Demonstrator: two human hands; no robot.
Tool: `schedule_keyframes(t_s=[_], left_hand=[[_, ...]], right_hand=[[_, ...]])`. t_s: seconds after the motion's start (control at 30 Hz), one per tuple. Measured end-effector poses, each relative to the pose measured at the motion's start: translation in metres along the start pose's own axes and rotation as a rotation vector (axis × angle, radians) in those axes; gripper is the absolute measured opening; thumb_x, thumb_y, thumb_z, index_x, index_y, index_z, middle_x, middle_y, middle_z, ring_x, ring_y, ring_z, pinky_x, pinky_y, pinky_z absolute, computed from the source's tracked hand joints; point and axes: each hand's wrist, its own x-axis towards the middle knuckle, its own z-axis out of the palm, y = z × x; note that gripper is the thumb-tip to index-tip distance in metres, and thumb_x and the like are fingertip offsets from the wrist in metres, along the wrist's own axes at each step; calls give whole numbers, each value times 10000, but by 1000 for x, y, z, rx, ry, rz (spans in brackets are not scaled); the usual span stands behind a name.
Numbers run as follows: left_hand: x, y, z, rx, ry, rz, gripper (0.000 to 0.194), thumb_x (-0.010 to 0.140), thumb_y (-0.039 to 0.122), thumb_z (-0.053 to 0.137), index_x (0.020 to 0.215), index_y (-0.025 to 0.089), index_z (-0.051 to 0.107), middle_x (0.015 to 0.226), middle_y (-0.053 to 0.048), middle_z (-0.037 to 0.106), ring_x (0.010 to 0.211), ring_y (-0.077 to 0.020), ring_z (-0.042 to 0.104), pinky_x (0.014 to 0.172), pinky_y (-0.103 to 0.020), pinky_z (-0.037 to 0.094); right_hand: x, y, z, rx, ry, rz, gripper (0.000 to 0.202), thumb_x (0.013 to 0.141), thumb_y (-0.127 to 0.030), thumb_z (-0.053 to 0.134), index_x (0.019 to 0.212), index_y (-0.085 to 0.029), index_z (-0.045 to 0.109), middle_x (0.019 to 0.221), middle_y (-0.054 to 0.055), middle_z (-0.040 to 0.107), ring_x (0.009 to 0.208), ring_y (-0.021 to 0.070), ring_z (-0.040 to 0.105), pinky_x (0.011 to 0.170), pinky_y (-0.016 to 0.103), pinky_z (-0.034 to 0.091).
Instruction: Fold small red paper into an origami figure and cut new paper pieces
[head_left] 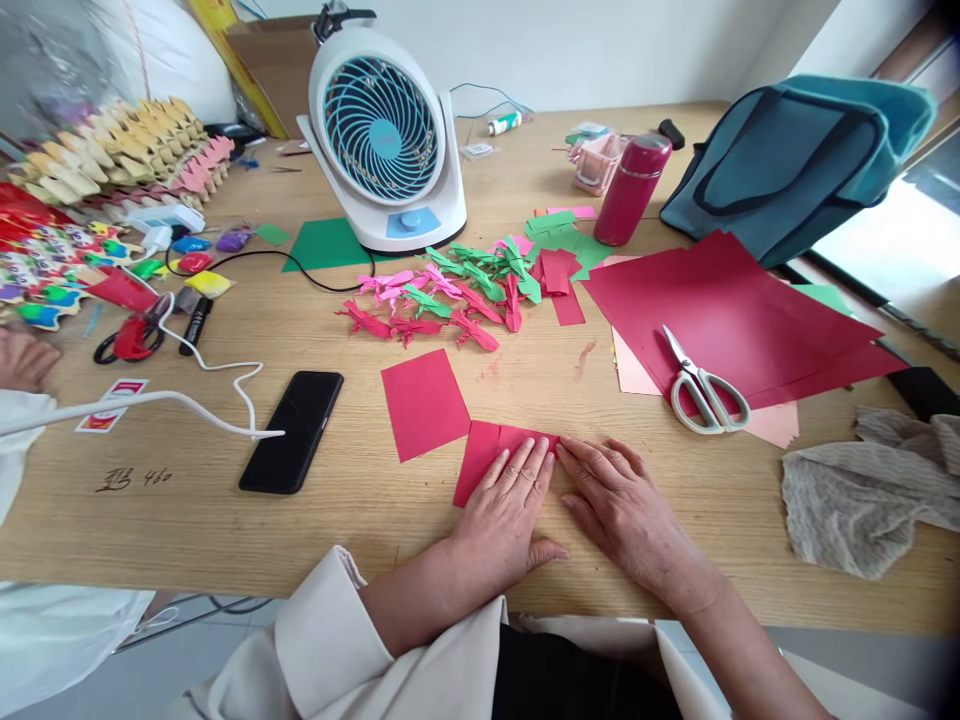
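Evidently flat: left hand (501,505), fingers extended, pressing red paper (475,462) to the bench (375,520); right hand (626,515) open, fingertips by its right edge. Uneven pressure could skew the paper; sideways drag could wrinkle it.

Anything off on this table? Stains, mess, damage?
Minor stuff. Reddish smudges on the table beyond the hands, maybe paper dye. Handwriting left of the phone, right on the tabletop. Cloth lies crumpled at far right. No visible breakage.
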Motion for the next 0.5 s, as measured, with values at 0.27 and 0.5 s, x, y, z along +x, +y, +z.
schedule_keyframes(t_s=[0.27,0.5], left_hand=[[-1,-1,0,-15,24,7,996,877,770,313,1552,47,194,1634,-159,156,1525,-291,141,1224,-454,185],[-13,-5,0,-24,13,-6,961,891,765,254,1558,75,194,1642,-138,148,1519,-289,166,1208,-462,214]], right_hand=[[0,-1,1,-7,-8,15,501,995,-281,470,1472,-135,414,1470,122,509,1276,263,495,1136,492,311],[-1,0,0,-15,-21,29,472,993,-273,462,1445,-140,452,1482,120,500,1300,256,488,1148,492,304]])
